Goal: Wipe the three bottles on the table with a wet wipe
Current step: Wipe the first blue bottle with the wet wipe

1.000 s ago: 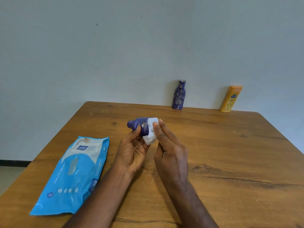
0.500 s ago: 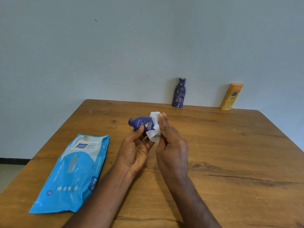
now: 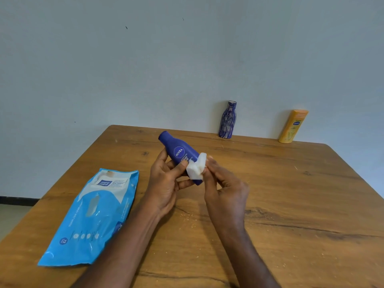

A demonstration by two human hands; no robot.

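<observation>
A folded white wipe (image 3: pixel 196 169) is pinched in the right hand (image 3: pixel 225 191) and pressed against the lower body of the Nivea bottle (image 3: pixel 180 155). That bottle is gripped by the left hand (image 3: pixel 166 183), thumb on its front, cap tilted far-left, above the table (image 3: pixel 291 204). A patterned bottle (image 3: pixel 227 119) and a yellow bottle (image 3: pixel 293 126) stand at the far edge. A wipes pack (image 3: pixel 91 217) lies near-left.

A dark blue Nivea bottle (image 3: pixel 180 153) is held above the table centre, tilted with its cap far-left. A folded white wipe (image 3: pixel 196 167) lies against its lower end. A patterned purple bottle (image 3: pixel 227 120) and a yellow bottle (image 3: pixel 293 126) stand at the far edge, well apart.
</observation>
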